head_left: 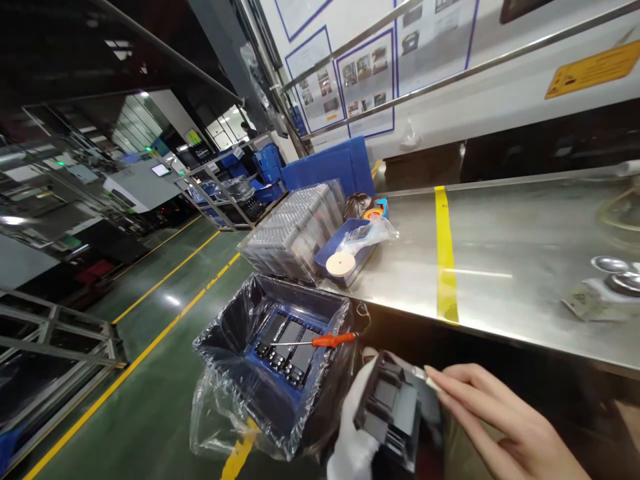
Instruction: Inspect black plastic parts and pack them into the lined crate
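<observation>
black plastic part (pixel 395 407) held by gloved left hand (pixel 353 437), bare right hand (pixel 505 427) touching.

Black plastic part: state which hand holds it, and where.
The gloved left hand grips the black plastic part from below, at its lower left side. The bare right hand touches its top right edge with its fingertips.

You won't find a word or number here that can be read. The yellow sign (pixel 593 69) on the white wall carries dark print and a warning triangle, but it is too small and slanted to make out. The blue-framed notice sheets (pixel 367 83) further along the wall show photographs with captions that are blurred. The small screen (pixel 160 170) far off on your left glows, its content unreadable.
</observation>
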A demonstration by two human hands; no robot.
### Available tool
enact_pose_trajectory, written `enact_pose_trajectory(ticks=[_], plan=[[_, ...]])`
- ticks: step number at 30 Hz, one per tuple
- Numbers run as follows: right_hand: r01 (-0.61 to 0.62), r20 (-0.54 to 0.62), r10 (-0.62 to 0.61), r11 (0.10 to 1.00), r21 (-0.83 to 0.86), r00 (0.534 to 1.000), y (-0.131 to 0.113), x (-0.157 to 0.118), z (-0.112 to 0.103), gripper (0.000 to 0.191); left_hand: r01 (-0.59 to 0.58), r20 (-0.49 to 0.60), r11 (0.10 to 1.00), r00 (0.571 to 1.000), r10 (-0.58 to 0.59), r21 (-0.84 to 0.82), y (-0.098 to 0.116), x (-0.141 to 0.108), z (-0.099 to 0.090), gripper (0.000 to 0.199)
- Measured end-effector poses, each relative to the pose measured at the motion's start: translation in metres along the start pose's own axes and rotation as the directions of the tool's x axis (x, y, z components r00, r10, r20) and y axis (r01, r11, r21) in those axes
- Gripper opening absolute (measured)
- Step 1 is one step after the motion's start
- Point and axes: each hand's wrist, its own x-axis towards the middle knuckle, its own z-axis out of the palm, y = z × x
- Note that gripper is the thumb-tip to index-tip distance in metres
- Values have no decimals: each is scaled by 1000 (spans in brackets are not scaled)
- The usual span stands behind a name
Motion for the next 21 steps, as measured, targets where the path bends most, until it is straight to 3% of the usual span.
enact_pose_trajectory(ticks=[2,5,8,11,13,15,17,19,21], plan=[[-2,26,3,1000,-13,1000,1,-6,0,35,-29,1,999,1000,29,35,0,-1,-3,56],[-34,-11,34,998,-44,999,1,-11,-2,33,-102,-83,974,989,121,202,1,-15,-4,59],[-26,30,26,1000,-5,999,2,-10,-7,32,-84,-165,932,975,151,352,6,-32,-4,65],[-49,4,48,999,19,999,5,-6,-14,26,-81,-117,926,984,133,369,12,-36,-9,64],[-160,-9,162,983,93,987,6,-1,-16,27,-105,-47,932,991,129,346,16,-33,-15,62],[-358,54,355,913,197,933,3,3,-15,48,-125,9,937,992,129,327,19,-29,-20,60],[-563,182,533,790,242,826,-2,6,-11,73,-136,39,939,991,130,316,24,-29,-21,60],[-679,278,620,692,246,733,-7,8,-5,85,-139,63,942,990,125,305,28,-32,-20,61],[-715,341,631,653,251,697,-11,10,0,89,-134,75,947,990,117,292,32,-36,-17,60]])
